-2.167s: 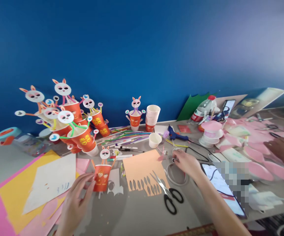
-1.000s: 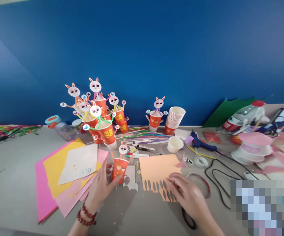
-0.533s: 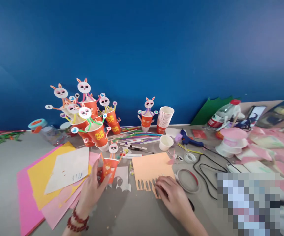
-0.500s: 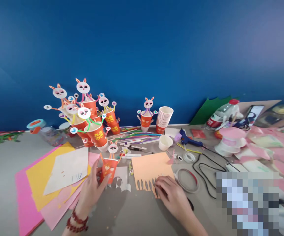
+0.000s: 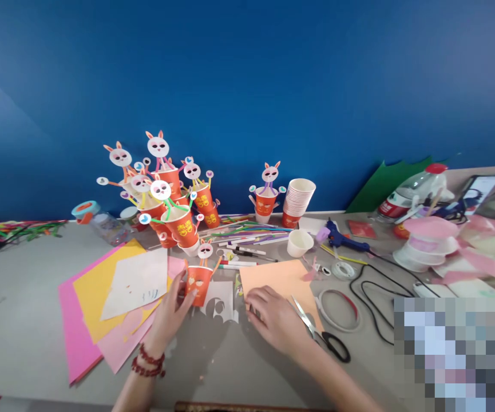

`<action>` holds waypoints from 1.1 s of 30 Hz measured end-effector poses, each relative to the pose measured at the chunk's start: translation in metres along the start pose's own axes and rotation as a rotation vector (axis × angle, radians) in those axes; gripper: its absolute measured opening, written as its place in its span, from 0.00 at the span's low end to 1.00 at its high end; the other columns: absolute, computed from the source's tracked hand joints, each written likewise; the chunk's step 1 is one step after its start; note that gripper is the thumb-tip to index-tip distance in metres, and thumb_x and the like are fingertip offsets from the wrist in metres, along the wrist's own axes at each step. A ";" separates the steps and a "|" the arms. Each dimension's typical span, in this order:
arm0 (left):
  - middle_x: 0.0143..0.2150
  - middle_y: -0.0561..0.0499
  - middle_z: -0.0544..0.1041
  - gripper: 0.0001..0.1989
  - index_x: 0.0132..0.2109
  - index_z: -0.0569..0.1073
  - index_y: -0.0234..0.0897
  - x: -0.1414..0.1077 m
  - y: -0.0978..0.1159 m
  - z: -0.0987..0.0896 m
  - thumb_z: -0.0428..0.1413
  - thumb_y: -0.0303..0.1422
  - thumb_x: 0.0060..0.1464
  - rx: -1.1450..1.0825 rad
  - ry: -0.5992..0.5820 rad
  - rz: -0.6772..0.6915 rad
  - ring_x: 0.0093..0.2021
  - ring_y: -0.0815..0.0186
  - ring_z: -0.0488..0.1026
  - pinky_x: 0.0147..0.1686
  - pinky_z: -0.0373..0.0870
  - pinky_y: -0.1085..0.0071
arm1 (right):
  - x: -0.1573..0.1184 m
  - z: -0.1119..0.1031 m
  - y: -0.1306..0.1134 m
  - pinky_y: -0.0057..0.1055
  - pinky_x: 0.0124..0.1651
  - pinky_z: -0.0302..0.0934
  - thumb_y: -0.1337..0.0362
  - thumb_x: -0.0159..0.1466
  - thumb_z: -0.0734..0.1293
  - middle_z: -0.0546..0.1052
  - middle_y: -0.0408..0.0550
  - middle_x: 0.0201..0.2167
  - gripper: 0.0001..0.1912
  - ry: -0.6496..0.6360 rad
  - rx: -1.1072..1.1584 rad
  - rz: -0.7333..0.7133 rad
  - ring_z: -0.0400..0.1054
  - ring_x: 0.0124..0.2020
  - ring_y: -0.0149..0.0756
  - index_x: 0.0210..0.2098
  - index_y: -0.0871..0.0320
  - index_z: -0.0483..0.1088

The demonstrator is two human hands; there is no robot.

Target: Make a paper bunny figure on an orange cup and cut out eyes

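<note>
My left hand (image 5: 170, 317) is wrapped around a red paper cup (image 5: 198, 285) with a white rabbit head and two orange arms standing up from it. My right hand (image 5: 275, 320) rests over the left part of an orange paper sheet (image 5: 290, 274); its fingers are curled, and whatever they may hold is hidden. Scissors (image 5: 316, 330) with black handles lie partly open beside that hand. Between the hands is a white paper scrap (image 5: 224, 300) with round cutouts.
Finished rabbit cups (image 5: 178, 223) stand at the back left, another rabbit cup (image 5: 266, 203) beside stacked cups (image 5: 299, 200). Coloured papers (image 5: 79, 320) lie left. A blue glue gun (image 5: 345, 240), tape roll (image 5: 339, 310), cable and bottle (image 5: 414, 191) are on the right.
The view has shifted, so things sit further right. My right hand has moved left across the orange sheet, uncovering the scissors. My left hand stays on the red cup.
</note>
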State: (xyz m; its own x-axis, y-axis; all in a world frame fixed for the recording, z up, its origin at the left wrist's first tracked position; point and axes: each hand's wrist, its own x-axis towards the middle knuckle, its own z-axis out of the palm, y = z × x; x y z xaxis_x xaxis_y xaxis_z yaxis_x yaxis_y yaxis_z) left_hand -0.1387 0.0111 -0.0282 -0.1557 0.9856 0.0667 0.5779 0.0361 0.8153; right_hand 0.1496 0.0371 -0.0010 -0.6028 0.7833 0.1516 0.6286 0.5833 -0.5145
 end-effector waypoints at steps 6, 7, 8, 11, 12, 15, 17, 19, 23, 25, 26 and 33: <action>0.49 0.41 0.78 0.27 0.62 0.64 0.39 -0.002 -0.005 -0.002 0.52 0.45 0.60 0.054 0.063 0.065 0.45 0.55 0.78 0.42 0.76 0.60 | 0.052 0.029 -0.014 0.41 0.56 0.57 0.64 0.63 0.67 0.73 0.56 0.50 0.16 -0.096 -0.151 -0.037 0.63 0.54 0.48 0.50 0.59 0.68; 0.49 0.41 0.78 0.26 0.61 0.66 0.39 -0.002 -0.005 -0.004 0.52 0.45 0.60 0.062 0.075 0.071 0.46 0.55 0.78 0.43 0.76 0.60 | 0.055 0.031 -0.014 0.41 0.57 0.56 0.64 0.62 0.67 0.72 0.56 0.50 0.18 -0.103 -0.166 -0.041 0.62 0.54 0.48 0.51 0.59 0.67; 0.49 0.41 0.79 0.26 0.61 0.67 0.38 -0.002 -0.005 -0.005 0.52 0.46 0.60 0.069 0.083 0.073 0.46 0.54 0.78 0.43 0.76 0.59 | 0.056 0.032 -0.015 0.42 0.56 0.56 0.64 0.62 0.68 0.72 0.56 0.50 0.19 -0.112 -0.177 -0.042 0.62 0.53 0.48 0.52 0.59 0.67; 0.49 0.41 0.79 0.25 0.59 0.68 0.38 -0.002 -0.006 -0.007 0.53 0.45 0.59 0.069 0.075 0.067 0.47 0.54 0.78 0.44 0.76 0.58 | 0.057 0.030 -0.015 0.42 0.56 0.56 0.63 0.60 0.69 0.72 0.55 0.49 0.21 -0.140 -0.190 -0.038 0.62 0.52 0.49 0.52 0.59 0.67; 0.50 0.41 0.79 0.26 0.60 0.68 0.37 -0.002 -0.006 -0.007 0.53 0.45 0.59 0.063 0.067 0.066 0.48 0.54 0.78 0.45 0.76 0.58 | 0.057 0.028 -0.015 0.42 0.56 0.56 0.62 0.59 0.69 0.71 0.55 0.48 0.21 -0.147 -0.194 -0.033 0.62 0.52 0.49 0.52 0.59 0.67; 0.51 0.41 0.78 0.26 0.60 0.67 0.37 -0.001 -0.006 -0.005 0.53 0.45 0.59 0.039 0.050 0.066 0.49 0.53 0.77 0.46 0.75 0.57 | 0.059 0.026 -0.014 0.41 0.55 0.56 0.60 0.58 0.70 0.71 0.55 0.47 0.20 -0.174 -0.196 -0.011 0.61 0.52 0.50 0.49 0.60 0.69; 0.52 0.40 0.78 0.27 0.61 0.66 0.37 0.000 -0.006 -0.003 0.53 0.44 0.59 0.016 0.039 0.072 0.51 0.53 0.76 0.47 0.75 0.57 | 0.061 0.026 -0.013 0.41 0.55 0.55 0.59 0.57 0.71 0.71 0.55 0.47 0.20 -0.190 -0.178 0.004 0.61 0.52 0.50 0.47 0.60 0.70; 0.53 0.40 0.77 0.28 0.63 0.64 0.38 -0.001 -0.007 -0.002 0.53 0.44 0.59 -0.011 0.028 0.082 0.52 0.53 0.76 0.48 0.74 0.57 | 0.062 0.029 -0.012 0.40 0.54 0.56 0.59 0.56 0.71 0.71 0.55 0.47 0.20 -0.199 -0.151 0.009 0.61 0.52 0.49 0.46 0.60 0.71; 0.55 0.39 0.75 0.29 0.65 0.62 0.38 -0.002 -0.008 -0.002 0.53 0.44 0.59 -0.033 0.023 0.091 0.52 0.53 0.75 0.49 0.74 0.57 | 0.061 0.033 -0.014 0.40 0.54 0.56 0.59 0.56 0.71 0.71 0.56 0.49 0.20 -0.175 -0.167 0.026 0.61 0.52 0.49 0.46 0.60 0.70; 0.55 0.39 0.75 0.29 0.65 0.62 0.38 -0.002 -0.008 -0.002 0.53 0.43 0.59 -0.030 0.024 0.088 0.51 0.53 0.76 0.49 0.74 0.56 | 0.062 0.034 -0.016 0.42 0.54 0.56 0.58 0.56 0.71 0.71 0.57 0.49 0.22 -0.157 -0.199 0.039 0.61 0.52 0.51 0.47 0.60 0.69; 0.55 0.39 0.75 0.29 0.65 0.62 0.38 -0.002 -0.008 -0.002 0.53 0.44 0.59 -0.028 0.027 0.088 0.51 0.53 0.76 0.48 0.74 0.56 | 0.063 0.035 -0.017 0.43 0.53 0.56 0.57 0.56 0.71 0.72 0.58 0.48 0.22 -0.157 -0.207 0.043 0.61 0.52 0.52 0.47 0.61 0.70; 0.53 0.40 0.76 0.29 0.64 0.63 0.39 -0.003 -0.009 -0.003 0.54 0.44 0.59 -0.045 0.030 0.072 0.51 0.53 0.76 0.49 0.75 0.57 | 0.069 0.037 -0.022 0.43 0.50 0.59 0.61 0.51 0.72 0.73 0.61 0.47 0.23 -0.172 -0.153 0.065 0.64 0.50 0.54 0.45 0.64 0.70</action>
State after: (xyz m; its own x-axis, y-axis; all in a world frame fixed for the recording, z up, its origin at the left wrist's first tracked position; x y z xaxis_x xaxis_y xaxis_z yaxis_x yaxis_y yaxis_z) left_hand -0.1459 0.0078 -0.0344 -0.1392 0.9799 0.1427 0.5520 -0.0429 0.8327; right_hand 0.0758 0.0707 -0.0108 -0.6254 0.7797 -0.0307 0.7281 0.5690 -0.3822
